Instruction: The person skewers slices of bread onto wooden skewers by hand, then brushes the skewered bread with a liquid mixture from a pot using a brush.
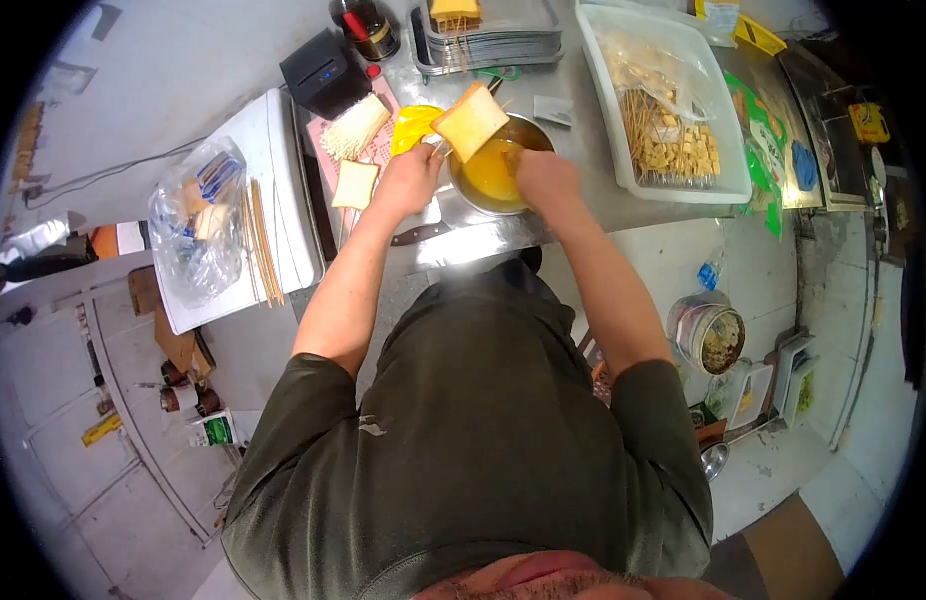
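A slice of bread point(470, 122) on thin skewers is tilted over the left rim of a metal bowl point(531, 130) holding yellow liquid point(487, 172). My left hand point(413, 178) is closed around the skewers below the bread. At the bowl's right side my right hand point(546, 180) is closed, its fingertips over the liquid; what they hold is hidden. Left of my left hand, another bread slice point(355, 185) lies below a bundle of thin white strands point(356, 128) on a pink board point(386, 96). A yellow bag point(415, 124) lies just behind my left hand.
A white tub point(735, 172) of skewered food stands at the right. Stacked metal trays point(495, 52), a dark bottle point(371, 32) and a black box point(326, 76) stand behind. On the left, a white lid point(295, 215) bears wooden sticks point(262, 245) and a plastic bag point(198, 255). A knife point(421, 233) lies near the front edge.
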Demonstrator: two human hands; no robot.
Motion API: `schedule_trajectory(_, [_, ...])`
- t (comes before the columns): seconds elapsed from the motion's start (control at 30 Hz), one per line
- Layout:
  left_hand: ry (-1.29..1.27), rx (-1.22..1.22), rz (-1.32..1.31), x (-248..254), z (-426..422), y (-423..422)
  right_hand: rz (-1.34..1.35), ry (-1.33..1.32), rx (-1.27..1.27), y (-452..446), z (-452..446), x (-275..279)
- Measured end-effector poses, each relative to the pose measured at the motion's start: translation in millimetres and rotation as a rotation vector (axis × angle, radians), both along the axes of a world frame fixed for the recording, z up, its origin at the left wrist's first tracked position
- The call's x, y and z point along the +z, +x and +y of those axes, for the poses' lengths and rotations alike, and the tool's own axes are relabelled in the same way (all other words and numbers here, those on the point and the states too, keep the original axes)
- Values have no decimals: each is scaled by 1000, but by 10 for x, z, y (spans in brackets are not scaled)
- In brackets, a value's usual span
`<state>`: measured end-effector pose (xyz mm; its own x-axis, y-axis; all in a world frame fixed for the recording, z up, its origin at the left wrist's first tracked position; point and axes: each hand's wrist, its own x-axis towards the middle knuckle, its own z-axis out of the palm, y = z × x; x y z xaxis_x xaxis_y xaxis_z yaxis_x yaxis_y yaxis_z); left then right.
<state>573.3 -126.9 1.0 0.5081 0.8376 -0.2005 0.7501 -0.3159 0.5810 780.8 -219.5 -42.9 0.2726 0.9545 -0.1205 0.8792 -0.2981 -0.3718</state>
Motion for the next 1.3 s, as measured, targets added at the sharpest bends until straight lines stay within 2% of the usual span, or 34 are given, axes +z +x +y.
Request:
schedule_trajectory(0.13, [37, 11, 10, -41, 36, -82, -178, -138, 315, -305, 362, -174])
schedule_trajectory(0.23, [56, 20, -12, -81, 66, -147, -28, -136, 166, -152, 233, -131])
schedule_trajectory(0.27, [56, 20, -20, -92, 76, -158, 118, 13, 73, -65, 59, -50])
schedule_trajectory(0.37, [51, 14, -21, -120, 25, -157, 211, 275, -60, 105, -378, 11])
schedule_trajectory(0.47, [20, 13, 3, -143, -4, -141, 250, 536, -142, 65, -632, 208])
schedule_trajectory(0.57, [3, -18, 8, -159, -57, -103, 103, 664, -109, 11, -618, 274])
schedule_trajectory(0.77, [8, -82, 7, -141, -84, -18, -64, 630, 98, -311, -523, 296])
schedule_trajectory(0.87, [17, -63, -3, -190, 10, -106, -7, 577, 205, -199, -680, 364])
schedule_trajectory(0.97, [9, -38, 4, -169, 46, -159, -49, 392, 129, -36, -577, 302])
schedule_trajectory(1.07, [-3, -15, -3, -144, 31, -206, -230, 148, 203, -16, -171, 1])
schedule_trajectory(1.17, [33, -21, -23, -130, 42, -190, -233, -64, 368, -258, 163, -262])
schedule_trajectory(1.27, [31, -13, 1, -97, 97, -204, -40, -52, 305, -252, 109, -38])
schedule_trajectory(1.3, [17, -6, 14, -94, 101, -206, 67, 25, 203, -201, 21, 35])
